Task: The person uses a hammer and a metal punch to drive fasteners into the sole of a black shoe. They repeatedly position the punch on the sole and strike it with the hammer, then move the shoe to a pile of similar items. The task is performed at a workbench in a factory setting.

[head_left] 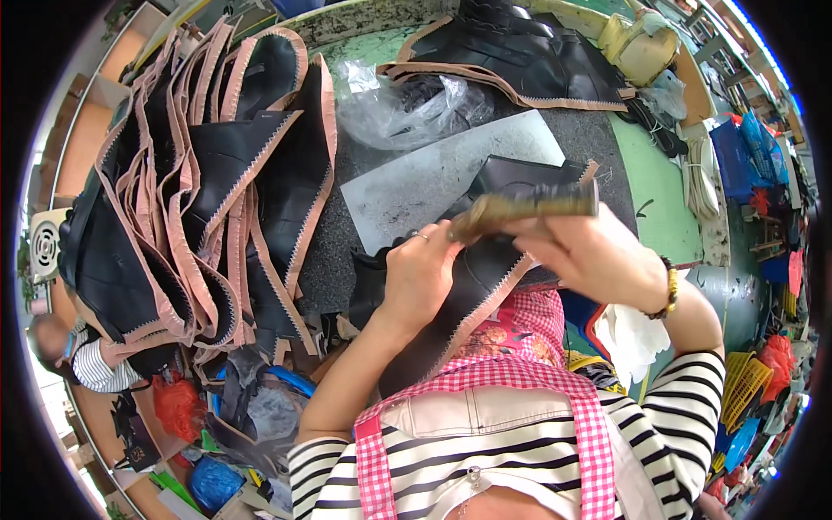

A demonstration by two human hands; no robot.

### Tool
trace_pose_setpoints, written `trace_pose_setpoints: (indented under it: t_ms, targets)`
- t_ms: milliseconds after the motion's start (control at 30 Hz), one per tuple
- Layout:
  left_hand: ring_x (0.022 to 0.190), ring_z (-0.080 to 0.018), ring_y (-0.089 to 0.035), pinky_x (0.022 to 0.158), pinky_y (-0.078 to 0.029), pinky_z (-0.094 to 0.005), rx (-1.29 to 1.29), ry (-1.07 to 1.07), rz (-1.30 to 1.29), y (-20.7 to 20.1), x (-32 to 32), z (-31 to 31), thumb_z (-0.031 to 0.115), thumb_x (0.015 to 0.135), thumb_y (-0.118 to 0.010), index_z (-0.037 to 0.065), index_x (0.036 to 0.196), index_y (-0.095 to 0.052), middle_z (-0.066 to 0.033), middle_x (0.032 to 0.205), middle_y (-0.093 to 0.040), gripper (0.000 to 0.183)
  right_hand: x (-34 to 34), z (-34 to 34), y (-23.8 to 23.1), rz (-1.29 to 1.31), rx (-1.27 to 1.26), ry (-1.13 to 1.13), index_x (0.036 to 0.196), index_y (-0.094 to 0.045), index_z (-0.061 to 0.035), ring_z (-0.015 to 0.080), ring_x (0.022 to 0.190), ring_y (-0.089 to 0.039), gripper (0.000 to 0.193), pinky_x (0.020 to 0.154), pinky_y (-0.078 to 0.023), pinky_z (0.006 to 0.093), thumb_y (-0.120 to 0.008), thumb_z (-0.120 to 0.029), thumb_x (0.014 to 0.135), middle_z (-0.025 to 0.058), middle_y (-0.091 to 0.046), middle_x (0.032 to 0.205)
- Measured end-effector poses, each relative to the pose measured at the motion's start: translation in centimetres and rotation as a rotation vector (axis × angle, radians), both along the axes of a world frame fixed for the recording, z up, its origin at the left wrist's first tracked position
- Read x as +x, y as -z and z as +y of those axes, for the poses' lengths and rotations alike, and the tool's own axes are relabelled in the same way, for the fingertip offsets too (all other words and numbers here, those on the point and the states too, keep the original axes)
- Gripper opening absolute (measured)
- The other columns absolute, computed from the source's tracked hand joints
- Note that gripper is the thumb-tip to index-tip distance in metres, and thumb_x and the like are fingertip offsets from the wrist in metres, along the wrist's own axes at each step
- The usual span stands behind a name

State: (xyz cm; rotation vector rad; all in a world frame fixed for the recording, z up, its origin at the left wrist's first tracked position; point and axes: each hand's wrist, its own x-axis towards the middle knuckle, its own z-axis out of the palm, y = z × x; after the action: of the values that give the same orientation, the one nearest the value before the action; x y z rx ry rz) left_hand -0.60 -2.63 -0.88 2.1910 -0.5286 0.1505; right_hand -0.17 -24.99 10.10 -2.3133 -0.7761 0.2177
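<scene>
My left hand (418, 279), a ring on one finger, presses down on a black leather boot upper (472, 299) with a pinkish zigzag-cut edge. Its fingertips are bent and closed against the leather; whether they pinch something small is hidden. In my right hand (602, 260) is a brownish metal hammer (537, 206), smeared by motion, held just above the upper and close to my left fingers. Part of the upper lies on a pale flat board (433, 186), and its lower end hangs toward my lap.
A tall stack of black uppers (191, 186) with pinkish edges fills the left. More uppers (520, 56) lie at the back. Crumpled clear plastic (403, 108) rests behind the board. Coiled white cord (700, 178) hangs at the right. Another person (95, 355) is at far left.
</scene>
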Motion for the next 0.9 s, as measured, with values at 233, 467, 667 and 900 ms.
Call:
trace_pose_setpoints:
  t_ms: [233, 467, 667, 900]
  targets:
    - [0.078, -0.0144, -0.068, 0.066, -0.056, -0.0245, -0.546, -0.128, 0.339, -4.1, -1.1, 2.2, 0.009, 0.098, -0.056, 0.001, 0.098, -0.055, -0.0094, 0.091, -0.067, 0.008, -1.3, -0.2, 2.7, 0.027, 0.063, 0.067, 0.119, -0.061, -0.0021, 0.0400, 0.078, -0.064, 0.031, 0.070, -0.052, 0.0424, -0.059, -0.015, 0.091, 0.0220, -0.067, 0.087]
    - [0.073, -0.0107, -0.067, 0.066, -0.056, -0.0240, -0.322, -0.186, 0.435, -0.4, -1.9, 3.5, 0.008, 0.094, -0.062, -0.001, 0.096, -0.060, -0.0077, 0.083, -0.069, 0.009, -1.4, 0.8, 5.0, 0.176, -0.146, -0.012, 0.109, -0.058, -0.0015, 0.0404, 0.068, -0.062, 0.026, 0.063, -0.050, 0.0464, -0.060, -0.021, 0.092, 0.0193, -0.064, 0.073]
    - [0.071, -0.0102, -0.067, 0.065, -0.055, -0.0236, -0.334, -0.190, 0.436, -0.2, -1.7, 3.2, 0.009, 0.094, -0.063, -0.001, 0.096, -0.061, -0.0080, 0.083, -0.070, 0.011, -1.3, 0.9, 4.6, 0.269, -0.268, 0.003, 0.116, -0.064, -0.0036, 0.0406, 0.078, -0.061, 0.029, 0.069, -0.049, 0.0442, -0.059, -0.019, 0.092, 0.0208, -0.065, 0.086]
    - [0.068, -0.0092, -0.066, 0.061, -0.055, -0.0228, -0.319, -0.211, 0.369, 0.1, -1.6, 2.8, 0.010, 0.091, -0.067, 0.000, 0.091, -0.063, -0.0065, 0.078, -0.070, 0.011, -1.2, 1.1, 4.3, 0.297, -0.243, 0.012, 0.116, -0.064, -0.0037, 0.0410, 0.078, -0.061, 0.029, 0.070, -0.050, 0.0438, -0.060, -0.018, 0.091, 0.0216, -0.065, 0.085]
